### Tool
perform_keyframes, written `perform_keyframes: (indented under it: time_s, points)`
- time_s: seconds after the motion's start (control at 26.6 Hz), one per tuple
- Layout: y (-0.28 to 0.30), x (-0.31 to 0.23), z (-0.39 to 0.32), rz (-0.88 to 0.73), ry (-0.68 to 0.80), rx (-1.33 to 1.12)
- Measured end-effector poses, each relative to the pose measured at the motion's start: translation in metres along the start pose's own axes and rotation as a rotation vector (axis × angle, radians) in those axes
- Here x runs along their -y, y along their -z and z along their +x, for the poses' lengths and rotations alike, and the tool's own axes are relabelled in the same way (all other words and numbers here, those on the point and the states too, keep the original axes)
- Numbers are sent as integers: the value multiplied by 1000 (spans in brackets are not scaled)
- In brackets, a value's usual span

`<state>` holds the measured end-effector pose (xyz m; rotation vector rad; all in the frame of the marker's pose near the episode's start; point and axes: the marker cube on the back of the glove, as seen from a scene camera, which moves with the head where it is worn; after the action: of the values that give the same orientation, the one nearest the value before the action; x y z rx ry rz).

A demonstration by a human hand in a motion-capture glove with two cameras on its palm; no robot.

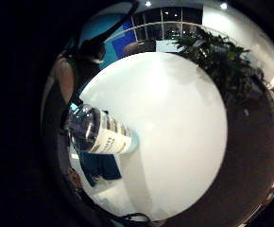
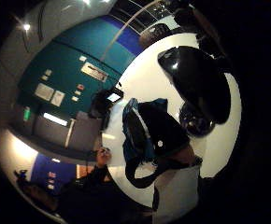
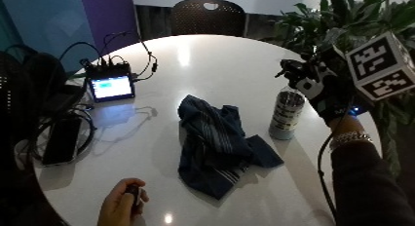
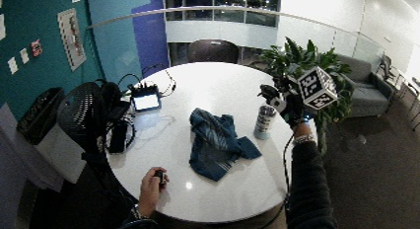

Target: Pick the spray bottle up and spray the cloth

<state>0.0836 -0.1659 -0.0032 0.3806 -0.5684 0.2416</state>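
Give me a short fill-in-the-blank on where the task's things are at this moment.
1. The spray bottle stands upright on the round white ____.
2. The crumpled cloth is dark ____ with pale stripes.
3. The gloved right hand is at the bottle's ____.
4. The bare left hand rests near the table's ____.

Missing words: table; blue; top; edge

- Black glove on the right hand point(image 3: 324, 92), with white patches across the back and the knuckles.
- Pale beaded or chain-link bracelet point(image 3: 348, 137) at the right wrist, just below the glove's cuff; too blurred to tell which.
- Dark long sleeve point(image 3: 369, 182) down the right arm, plain, creased near the wrist.
- Left hand point(image 3: 122, 204) bare, ungloved.
- Dark band, possibly a watch point(image 4: 136, 213), at the left wrist in the wide outside view.
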Motion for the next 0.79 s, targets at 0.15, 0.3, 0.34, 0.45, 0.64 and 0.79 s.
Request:
perform_keyframes:
  time_s: [0.15, 0.3, 0.34, 0.45, 0.64, 0.79]
  points:
    - [-17, -6, 16, 11, -54, 190]
    - [-28, -7, 17, 47, -88, 383]
    - [-30, -6, 15, 56, -90, 419]
    - [-37, -6, 10, 85, -87, 495]
    - [-43, -10, 12, 211, -79, 572]
    - [-41, -10, 19, 362, -58, 533]
